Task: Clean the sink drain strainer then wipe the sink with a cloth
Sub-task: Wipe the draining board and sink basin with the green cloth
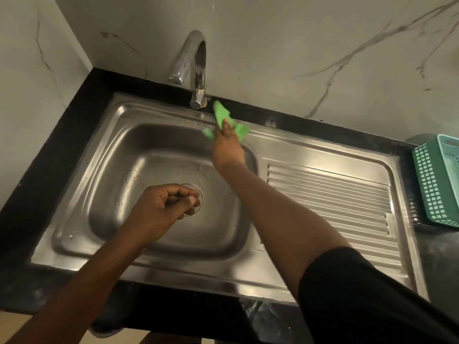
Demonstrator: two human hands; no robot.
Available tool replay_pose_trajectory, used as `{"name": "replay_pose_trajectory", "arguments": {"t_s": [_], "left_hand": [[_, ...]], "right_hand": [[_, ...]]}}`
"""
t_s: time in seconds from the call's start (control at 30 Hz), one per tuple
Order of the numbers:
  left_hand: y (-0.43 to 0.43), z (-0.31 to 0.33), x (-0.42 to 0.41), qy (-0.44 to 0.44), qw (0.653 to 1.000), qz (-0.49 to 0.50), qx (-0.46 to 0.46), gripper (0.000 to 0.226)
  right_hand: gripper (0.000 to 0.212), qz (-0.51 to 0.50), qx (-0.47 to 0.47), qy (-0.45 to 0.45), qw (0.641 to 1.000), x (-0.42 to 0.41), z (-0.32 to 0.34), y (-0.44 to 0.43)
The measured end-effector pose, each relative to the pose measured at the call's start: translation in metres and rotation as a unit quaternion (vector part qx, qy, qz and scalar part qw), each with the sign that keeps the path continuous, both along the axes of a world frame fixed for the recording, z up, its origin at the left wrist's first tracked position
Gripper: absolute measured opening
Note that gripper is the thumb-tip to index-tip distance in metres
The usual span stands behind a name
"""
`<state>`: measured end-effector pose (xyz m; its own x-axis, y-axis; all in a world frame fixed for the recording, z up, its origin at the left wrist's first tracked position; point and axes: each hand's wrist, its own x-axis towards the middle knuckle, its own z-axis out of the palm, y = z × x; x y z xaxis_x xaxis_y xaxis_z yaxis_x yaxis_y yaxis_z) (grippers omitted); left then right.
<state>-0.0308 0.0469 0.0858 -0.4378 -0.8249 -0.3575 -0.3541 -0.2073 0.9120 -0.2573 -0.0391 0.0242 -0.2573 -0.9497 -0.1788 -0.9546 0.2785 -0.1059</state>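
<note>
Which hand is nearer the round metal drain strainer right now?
Left. The left hand is directly over the drain strainer; the right hand presses a green cloth at the far rim.

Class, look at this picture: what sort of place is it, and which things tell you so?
Most likely a home kitchen: a steel sink with ribbed drainboard, a faucet, and a green basket.

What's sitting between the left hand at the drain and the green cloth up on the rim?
Nothing loose. In the head view, only wet steel basin lies between the left hand and the green cloth; the right hand holds that cloth.
</note>
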Motion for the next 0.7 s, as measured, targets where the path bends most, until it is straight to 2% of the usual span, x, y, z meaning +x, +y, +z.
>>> {"name": "replay_pose_trajectory", "arguments": {"t_s": [0.1, 0.2, 0.33, 0.47, 0.6, 0.7], "left_hand": [[-0.003, 0.005, 0.002, 0.011, 1.0, 0.01, -0.017, 0.019], [-0.004, 0.006, 0.003, 0.02, 1.0, 0.017, -0.015, 0.019], [-0.004, 0.001, -0.004, 0.016, 1.0, 0.006, 0.006, 0.017], [-0.007, -0.001, -0.007, 0.02, 1.0, -0.006, 0.014, 0.018], [-0.012, -0.002, -0.003, 0.012, 1.0, -0.012, 0.014, 0.016], [-0.014, -0.005, 0.004, 0.003, 1.0, -0.014, 0.01, 0.016]], "right_hand": [[0.052, 0.004, -0.031, -0.028, 0.999, 0.021, 0.015, -0.022], [0.044, 0.021, -0.041, -0.013, 0.999, -0.004, 0.019, -0.008], [0.05, 0.026, -0.03, 0.007, 0.999, -0.059, 0.016, 0.047], [0.044, -0.117, -0.077, 0.018, 0.99, -0.126, 0.008, 0.104], [0.038, -0.258, -0.052, 0.035, 0.964, -0.199, 0.015, 0.166], [0.044, -0.326, -0.03, 0.041, 0.944, -0.221, 0.019, 0.18]]}}
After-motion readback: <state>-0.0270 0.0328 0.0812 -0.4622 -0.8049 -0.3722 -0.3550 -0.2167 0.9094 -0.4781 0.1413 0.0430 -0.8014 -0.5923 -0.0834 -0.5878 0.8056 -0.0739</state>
